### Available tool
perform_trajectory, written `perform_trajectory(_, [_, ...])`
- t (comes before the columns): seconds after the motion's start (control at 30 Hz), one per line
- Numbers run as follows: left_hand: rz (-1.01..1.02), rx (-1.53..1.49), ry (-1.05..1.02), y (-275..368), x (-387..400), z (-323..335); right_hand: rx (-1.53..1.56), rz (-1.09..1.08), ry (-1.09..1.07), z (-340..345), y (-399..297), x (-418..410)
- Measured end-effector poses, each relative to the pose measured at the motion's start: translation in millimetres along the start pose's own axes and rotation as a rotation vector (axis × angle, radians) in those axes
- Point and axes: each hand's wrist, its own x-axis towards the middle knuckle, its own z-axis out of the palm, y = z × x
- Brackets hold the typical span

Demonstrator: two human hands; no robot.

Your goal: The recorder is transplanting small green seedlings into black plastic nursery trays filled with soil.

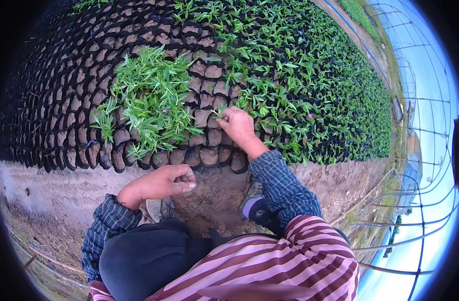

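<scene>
My right hand point(237, 124) pinches a small green plant cutting point(219, 110) above the soil-filled black plastic nursery bags point(214, 137). Low over the near edge of the bags is my left hand point(173, 181), its fingers curled with thumb and fingertips close together; whether something small is between them I cannot tell. A loose heap of leafy green cuttings point(154, 98) lies on the bags ahead of my left hand, with a smaller bunch point(106, 119) at its left side. Rows of planted seedlings point(308, 86) fill the bags to the right of my right hand.
Bags of bare soil point(71, 98) extend to the left. A pale earthen edge point(63, 188) runs along the near side of the bags, and my shoe point(254, 199) stands on the dirt there. Curved greenhouse frame poles point(387, 225) rise at the right, and a blue hose point(359, 37) lies beyond the seedlings.
</scene>
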Motion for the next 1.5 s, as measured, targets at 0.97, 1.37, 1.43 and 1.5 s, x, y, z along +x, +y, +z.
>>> perform_trajectory(0.97, [-0.010, -0.010, 0.014, -9.0, -3.4, -1.9, 0.230, -0.121, -0.002, -21.2, 21.1, 54.1])
perform_trajectory(1.37, [0.014, -0.002, 0.005, -4.6, -1.9, 1.3, 0.751, 0.218, -0.077, 10.8, 54.2, 36.8])
perform_trajectory(1.43, [0.001, 0.002, 0.014, -5.1, -5.7, -1.3, 0.982, 0.301, -0.136, 6.5, 44.4, 41.0])
perform_trajectory(1.5, [-0.075, -0.004, -0.040, -4.6, -7.2, -3.3, 1.017, 0.382, -0.216, -6.2, 38.8, 41.1])
